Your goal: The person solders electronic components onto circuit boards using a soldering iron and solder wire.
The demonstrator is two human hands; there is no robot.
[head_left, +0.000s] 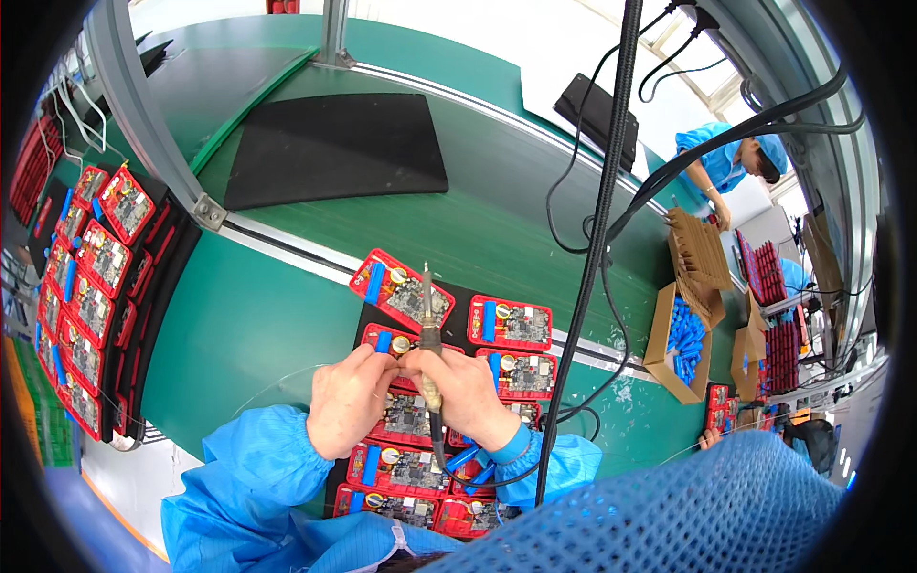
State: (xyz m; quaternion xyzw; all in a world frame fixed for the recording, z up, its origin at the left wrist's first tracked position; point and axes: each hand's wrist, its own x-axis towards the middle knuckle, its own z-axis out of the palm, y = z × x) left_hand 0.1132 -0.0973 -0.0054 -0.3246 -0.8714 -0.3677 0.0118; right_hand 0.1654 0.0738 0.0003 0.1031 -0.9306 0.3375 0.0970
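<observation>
Hiding one red circuit board (401, 342), both hands (349, 399) grip a soldering iron (430, 363).

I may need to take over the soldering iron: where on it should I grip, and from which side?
Probably the mid handle of the soldering iron, where the right hand holds it now, coming from the right. Its metal tip points up and away over the red circuit boards; its cord trails back toward the person.

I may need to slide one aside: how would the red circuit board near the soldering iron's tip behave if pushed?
The red circuit board looks flat and rigid, so it would probably slide, not roll or tip. It seems light. It overlaps the black mat's edge, so it might catch. Its small raised parts look delicate. The soldering iron sits in the right hand.
</observation>
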